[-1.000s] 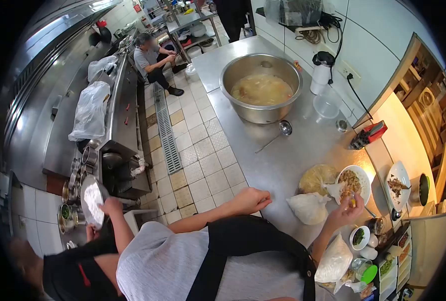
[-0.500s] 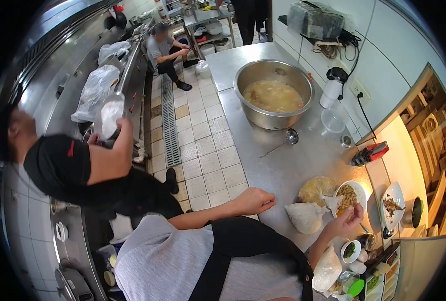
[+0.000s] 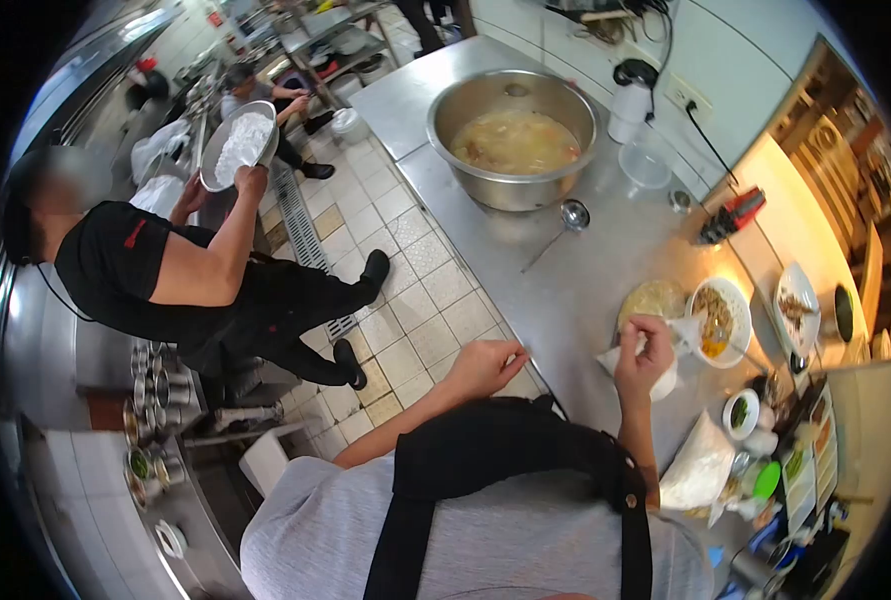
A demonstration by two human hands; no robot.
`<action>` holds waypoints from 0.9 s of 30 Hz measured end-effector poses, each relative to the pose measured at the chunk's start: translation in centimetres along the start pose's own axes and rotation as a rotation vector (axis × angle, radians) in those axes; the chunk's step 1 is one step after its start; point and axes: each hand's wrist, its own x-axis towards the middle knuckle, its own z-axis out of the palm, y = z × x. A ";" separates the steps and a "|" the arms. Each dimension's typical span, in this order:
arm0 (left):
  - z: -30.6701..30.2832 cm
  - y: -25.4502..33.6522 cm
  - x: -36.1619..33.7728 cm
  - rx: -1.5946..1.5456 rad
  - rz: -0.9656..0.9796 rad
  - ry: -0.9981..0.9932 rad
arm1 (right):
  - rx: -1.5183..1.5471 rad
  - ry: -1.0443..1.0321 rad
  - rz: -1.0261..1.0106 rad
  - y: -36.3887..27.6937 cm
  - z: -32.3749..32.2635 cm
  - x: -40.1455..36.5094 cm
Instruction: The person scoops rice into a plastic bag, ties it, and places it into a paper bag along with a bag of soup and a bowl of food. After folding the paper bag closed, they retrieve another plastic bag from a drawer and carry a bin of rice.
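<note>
My left hand is loosely closed at the front edge of the steel table, with nothing visible in it. My right hand is raised with its fingers curled in; whatever they may hold is hidden. Below and behind it lie a white-filled plastic bag, partly covered by the hand, and a bag of yellowish food. Just to the right stands a white bowl of chopped brown and yellow food, with a spoon in it.
A large steel pot of broth stands farther back, with a ladle before it. Small bowls and containers crowd the right. At left, a co-worker holds a bowl of white powder; another person sits behind.
My right hand has moved from over the white bowl to above the bags, its fingers curling in. The co-worker has turned from the counter, lifting the powder bowl. My view has shifted.
</note>
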 end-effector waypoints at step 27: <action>-20.4 -27.9 -16.3 0.268 -0.504 -0.517 | 0.160 -0.865 -0.054 -5.3 33.1 -13.4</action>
